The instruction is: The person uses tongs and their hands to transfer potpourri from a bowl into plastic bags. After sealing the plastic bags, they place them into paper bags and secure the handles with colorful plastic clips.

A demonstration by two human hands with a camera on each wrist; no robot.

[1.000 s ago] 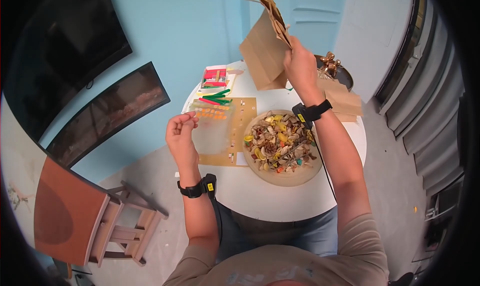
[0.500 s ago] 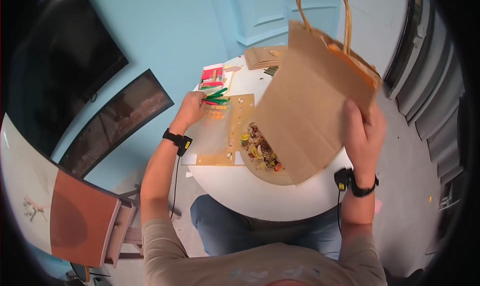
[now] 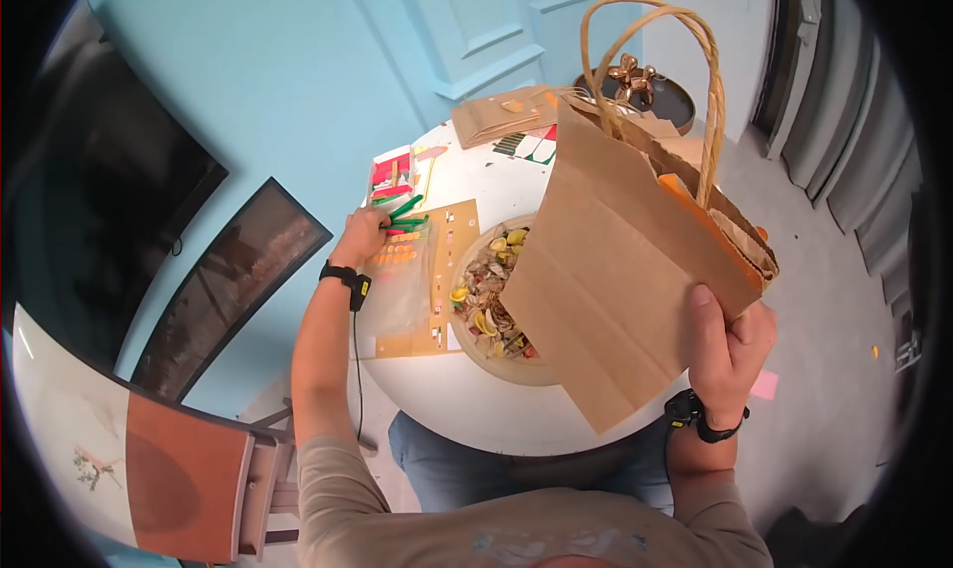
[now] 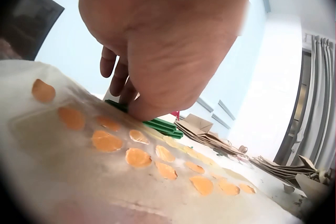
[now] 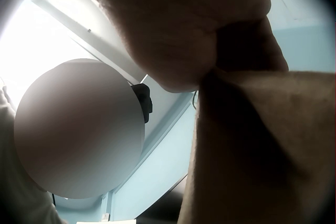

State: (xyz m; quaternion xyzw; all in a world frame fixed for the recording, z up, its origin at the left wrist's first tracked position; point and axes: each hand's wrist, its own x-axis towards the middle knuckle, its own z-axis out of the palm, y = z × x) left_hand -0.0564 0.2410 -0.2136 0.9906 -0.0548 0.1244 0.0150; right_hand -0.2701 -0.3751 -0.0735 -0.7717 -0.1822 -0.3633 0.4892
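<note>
In the head view my right hand (image 3: 733, 345) grips the side of a brown paper bag (image 3: 625, 270), thumb on its front face. The bag has twisted paper handles (image 3: 711, 91) and something orange (image 3: 685, 191) shows at its mouth. In the right wrist view my hand pinches the paper edge. At the table's left, my left hand (image 3: 359, 238) reaches down to a bunch of green sticks (image 3: 405, 211); the left wrist view has thumb and fingers on either side of green sticks (image 4: 163, 127), fingertips partly hidden. Below that hand lies a clear sheet with orange pieces (image 4: 138, 157).
A round tray of dried potpourri-like pieces (image 3: 486, 290) sits partly behind the bag. Folded paper bags (image 3: 501, 116) lie at the table's back, and a box with red contents (image 3: 391, 176) at the back left. Brown card (image 3: 460, 225) lies under the clear sheet.
My right hand has brought the paper bag from the back of the table nearer to my body, over the tray. My left hand has moved onto the green sticks.
</note>
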